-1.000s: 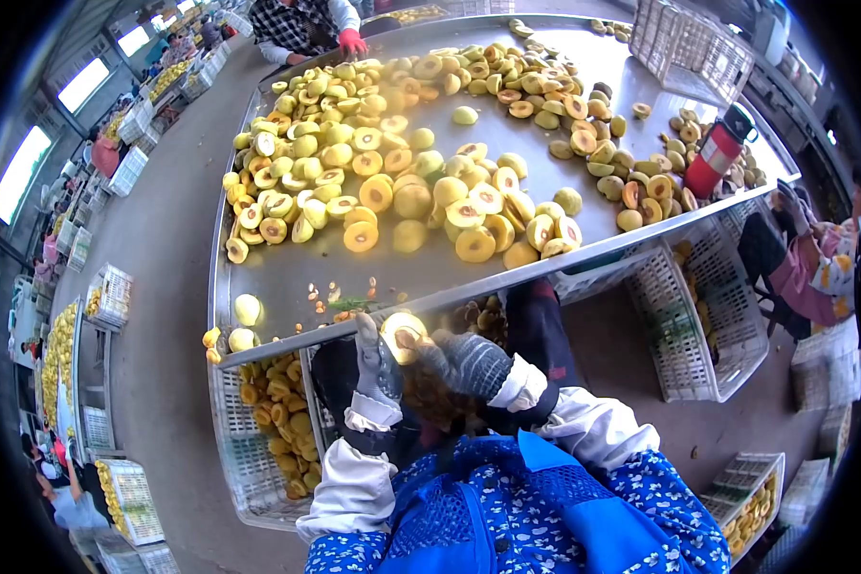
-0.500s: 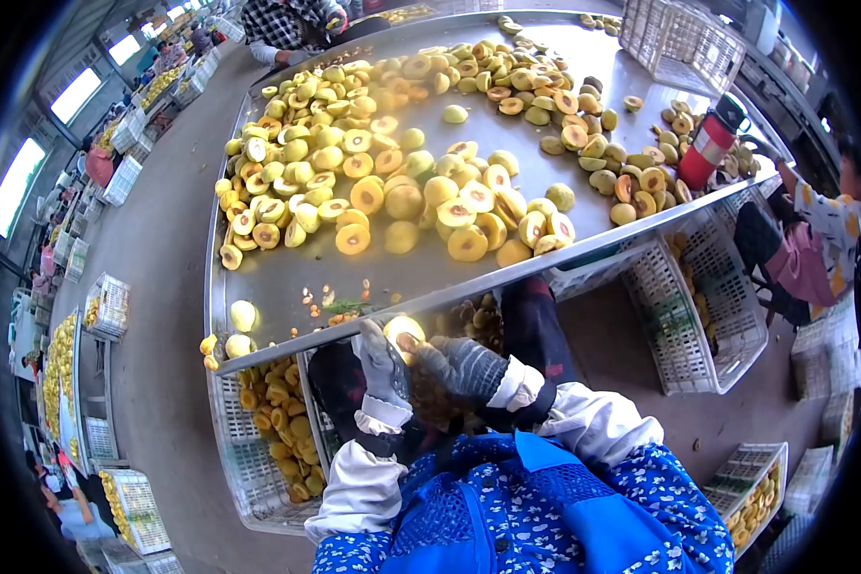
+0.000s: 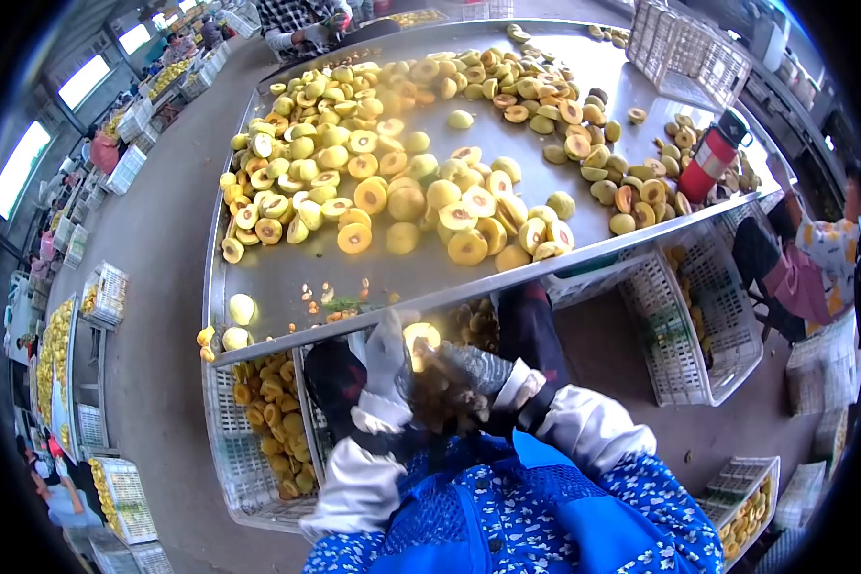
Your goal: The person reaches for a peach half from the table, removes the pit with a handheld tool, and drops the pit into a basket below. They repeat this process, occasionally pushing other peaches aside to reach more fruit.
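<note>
Just below the table's front edge, my gloved left hand (image 3: pixel 386 362) is closed on a halved yellow peach (image 3: pixel 421 338); glare washes out part of its cut face. My right hand (image 3: pixel 480 371), in a dark grey knit glove, is curled close against the peach half. Its fingertips are blurred, and what they hold, if anything, cannot be made out. Beyond both hands, many peach halves (image 3: pixel 371 197), several showing brown-red centres, lie spread on the metal table (image 3: pixel 526 279). Small pit fragments (image 3: pixel 313 306) and a green sprig (image 3: pixel 340 304) rest near the edge.
Under the table at left stands a white crate (image 3: pixel 222 450) of peach pieces; another crate (image 3: pixel 684 378) stands at right. A red flask (image 3: pixel 708 163) and a tipped white crate (image 3: pixel 679 53) are on the table. People work opposite (image 3: pixel 301 24) and at right (image 3: pixel 823 258).
The peach half sits slightly lower and further right in my grip, with my right hand's fingers drawn down from it and blurred. The view has shifted a little.
</note>
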Motion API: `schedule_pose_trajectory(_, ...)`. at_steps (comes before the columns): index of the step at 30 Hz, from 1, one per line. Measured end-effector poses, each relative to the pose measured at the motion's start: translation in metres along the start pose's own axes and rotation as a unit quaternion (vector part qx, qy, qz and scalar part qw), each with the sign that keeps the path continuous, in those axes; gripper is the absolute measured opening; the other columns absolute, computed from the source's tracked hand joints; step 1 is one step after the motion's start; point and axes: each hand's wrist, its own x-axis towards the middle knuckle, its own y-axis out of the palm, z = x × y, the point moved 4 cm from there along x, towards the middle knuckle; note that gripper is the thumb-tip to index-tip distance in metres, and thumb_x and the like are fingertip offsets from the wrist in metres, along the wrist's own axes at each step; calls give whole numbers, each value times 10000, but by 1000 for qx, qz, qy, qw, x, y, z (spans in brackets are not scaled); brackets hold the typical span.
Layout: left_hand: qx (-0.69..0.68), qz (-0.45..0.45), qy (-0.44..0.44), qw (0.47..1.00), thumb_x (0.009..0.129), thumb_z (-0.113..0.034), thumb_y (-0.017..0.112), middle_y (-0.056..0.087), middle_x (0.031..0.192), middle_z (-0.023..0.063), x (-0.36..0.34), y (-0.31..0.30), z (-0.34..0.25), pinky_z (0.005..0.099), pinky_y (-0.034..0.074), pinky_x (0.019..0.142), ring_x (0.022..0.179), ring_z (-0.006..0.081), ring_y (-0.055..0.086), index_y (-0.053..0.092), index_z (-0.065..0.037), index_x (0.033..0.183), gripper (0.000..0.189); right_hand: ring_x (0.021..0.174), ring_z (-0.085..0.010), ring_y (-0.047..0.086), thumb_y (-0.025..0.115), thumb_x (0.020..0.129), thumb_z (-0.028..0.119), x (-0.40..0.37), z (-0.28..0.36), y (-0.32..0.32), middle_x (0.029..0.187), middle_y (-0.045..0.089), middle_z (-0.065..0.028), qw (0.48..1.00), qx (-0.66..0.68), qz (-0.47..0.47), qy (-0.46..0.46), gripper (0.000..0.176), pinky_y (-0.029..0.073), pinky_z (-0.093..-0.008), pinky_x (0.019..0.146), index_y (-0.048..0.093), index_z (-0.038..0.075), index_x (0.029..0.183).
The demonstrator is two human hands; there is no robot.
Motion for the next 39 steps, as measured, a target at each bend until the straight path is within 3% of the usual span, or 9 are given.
schedule_pose_trajectory(4, -66, -94, -27, 993, 969, -397, 423, 654, 730, 93, -19, -6, 4, 271, 490, 591, 628, 155, 605, 637, 8, 777, 496, 531, -148, 520, 332, 967, 507, 1, 12, 29, 604, 554, -50, 984, 161, 46, 62, 516, 403, -299, 464, 564, 87, 778)
schedule_pose_trajectory(6, -9, -87, 17, 996, 973, -364, 421, 658, 713, 85, -25, -2, -18, 270, 484, 592, 632, 154, 608, 644, 8, 747, 490, 581, -163, 535, 332, 973, 486, 2, 38, 22, 631, 561, -48, 990, -107, -8, -96, 505, 431, -312, 546, 555, 75, 785)
schedule_pose_trajectory(11, 177, -26, 204, 963, 974, -390, 386, 665, 714, 98, -32, 14, -62, 273, 489, 589, 625, 171, 617, 657, 7, 733, 538, 639, -135, 530, 381, 973, 454, -5, 46, 11, 715, 585, -34, 985, 58, 109, 118, 457, 438, -279, 611, 563, 81, 780)
schedule_pose_trajectory(17, -222, 57, -151, 962, 934, -542, 340, 633, 719, 147, -46, 24, -51, 327, 523, 524, 572, 241, 609, 611, -31, 808, 592, 634, -123, 546, 390, 973, 444, -14, 30, 28, 724, 593, -50, 944, 274, 132, 126, 433, 439, -219, 594, 600, 88, 843)
schedule_pose_trajectory(22, -488, -43, -239, 839, 904, -507, 451, 635, 733, 112, -39, -9, -24, 376, 526, 516, 590, 259, 613, 602, -106, 850, 432, 647, -212, 605, 445, 951, 404, -1, -14, 25, 815, 619, -114, 989, 59, 123, 57, 374, 476, -340, 567, 595, 65, 997)
schedule_pose_trajectory(25, 129, -227, 10, 965, 874, -394, 550, 635, 807, 157, -27, -141, -24, 405, 529, 644, 713, 296, 632, 622, -74, 967, 341, 638, -255, 612, 431, 954, 358, -5, -125, 11, 868, 623, -151, 957, -263, -59, -106, 407, 485, -391, 570, 492, 85, 1250)
schedule_pose_trajectory(28, 680, -261, 202, 654, 773, -287, 663, 612, 989, 194, -10, -154, -86, 433, 480, 814, 932, 332, 602, 604, -56, 1091, 398, 905, -316, 618, 451, 947, 231, -2, -110, -6, 993, 632, -147, 950, -310, 28, 37, 483, 501, -390, 717, 337, 41, 1376)
schedule_pose_trajectory(31, 556, -119, 278, 774, 753, -257, 657, 602, 1060, 142, 73, -109, -101, 432, 457, 857, 975, 327, 581, 571, -112, 1151, 432, 655, -194, 575, 466, 921, 479, -3, -92, -5, 780, 592, -60, 972, -136, -14, 191, 497, 460, -352, 562, 521, 72, 1201)
schedule_pose_trajectory(39, 742, 149, 57, 651, 785, -309, 610, 603, 977, 166, 198, -12, -27, 437, 495, 741, 864, 331, 624, 451, -166, 1193, 461, 471, -73, 443, 465, 929, 490, -1, -44, -5, 636, 506, 50, 977, 92, -97, 166, 366, 326, -242, 401, 591, 147, 940)
